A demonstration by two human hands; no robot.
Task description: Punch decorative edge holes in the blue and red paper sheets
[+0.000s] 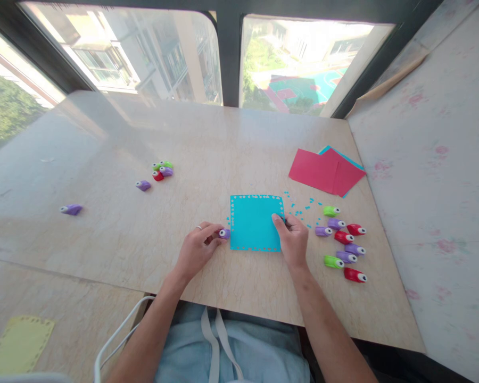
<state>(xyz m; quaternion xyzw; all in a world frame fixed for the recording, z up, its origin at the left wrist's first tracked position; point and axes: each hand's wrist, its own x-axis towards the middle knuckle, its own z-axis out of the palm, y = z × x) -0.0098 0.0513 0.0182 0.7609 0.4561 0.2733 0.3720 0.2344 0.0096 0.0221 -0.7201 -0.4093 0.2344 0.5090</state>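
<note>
My left hand pinches a small purple craft punch, which sits against the left edge of a blue sheet of paper. Little cut-out shapes run along the borders of that sheet. At its right edge, my right hand grips the paper, thumb on top and fingers beneath. Tiny blue paper bits lie scattered to the right of the sheet, with a few more by its left edge. Whether the sheet is inside the punch's slot, I cannot tell.
Several red, purple and green punches lie to the right. Others form a cluster at the left, and a lone purple one is farther out. Red and blue sheets overlap near the wall. A yellow punched sheet rests lower left.
</note>
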